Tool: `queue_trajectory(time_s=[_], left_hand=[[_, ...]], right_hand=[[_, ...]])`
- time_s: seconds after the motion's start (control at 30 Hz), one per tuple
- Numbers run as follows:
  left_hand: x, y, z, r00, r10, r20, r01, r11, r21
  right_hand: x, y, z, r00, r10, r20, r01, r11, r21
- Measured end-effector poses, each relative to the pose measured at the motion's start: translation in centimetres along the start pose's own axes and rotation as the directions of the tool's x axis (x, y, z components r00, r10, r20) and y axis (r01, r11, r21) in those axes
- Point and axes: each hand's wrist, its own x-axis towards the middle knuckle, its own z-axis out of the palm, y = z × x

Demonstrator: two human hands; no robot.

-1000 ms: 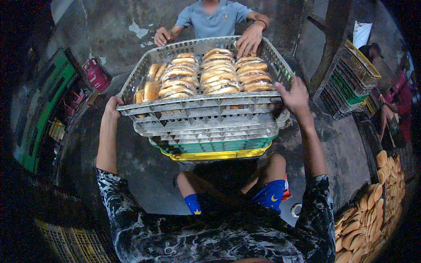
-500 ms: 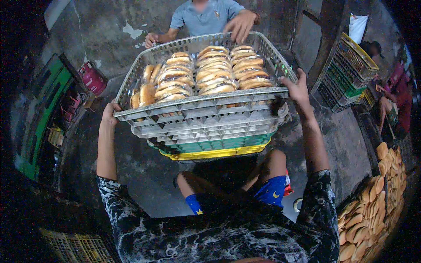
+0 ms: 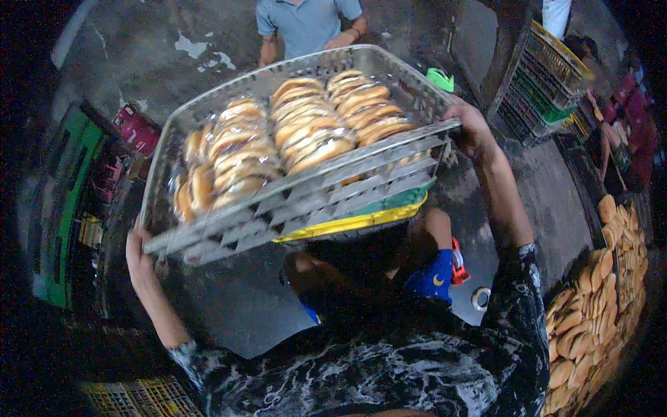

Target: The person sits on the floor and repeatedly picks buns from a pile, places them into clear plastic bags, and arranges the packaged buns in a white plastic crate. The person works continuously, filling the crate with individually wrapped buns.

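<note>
Gripping opposite ends of the near rim, both hands have hold of a grey crate at eleven o'clock, just off the centre of the view. The left hand, between eight and nine o'clock, is closed around one near corner; the right hand, at two, is closed around the other. The crate hangs tilted, its eight o'clock corner lowest, skewed over a green crate and a yellow crate; whether it touches them, I cannot tell.

Filling looks largely done: buns in shiny see-through wrap stand in long rows, with a shorter group at the nine o'clock side and a bare strip toward two. Setting the crate down is not yet done, as both hands bear it. A co-worker at twelve has no visible hand on it. Unwrapped-looking bread lies heaped at four o'clock, apparently not packed, and more stacked crates stand at two.
</note>
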Motion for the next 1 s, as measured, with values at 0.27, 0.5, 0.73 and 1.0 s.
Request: queue_trajectory(time_s=[0.27, 0.5, 0.73, 1.0], left_hand=[[-23.6, -6.7, 2.5, 0.731, -0.47, -0.495, 0.34, 0.88, -0.332], [-43.9, -8.2, 5.7, 0.388, -0.622, -0.68, 0.501, 0.762, -0.411], [-58.2, -5.7, 4.4, 0.132, -0.631, -0.764, 0.578, 0.676, -0.458], [-63.6, -7.6, 6.6, -0.042, -0.674, -0.738, 0.562, 0.595, -0.575]], right_hand=[[-10.5, 0.7, 16.1, 0.979, -0.141, 0.145, 0.163, 0.976, -0.148], [-14.4, 3.8, 31.7, 0.797, 0.002, 0.604, 0.059, 0.995, -0.081], [-18.1, 19.7, 43.5, 0.657, 0.074, 0.751, -0.056, 0.997, -0.049], [-21.9, 29.9, 53.0, 0.612, 0.274, 0.742, 0.128, 0.892, -0.434]])
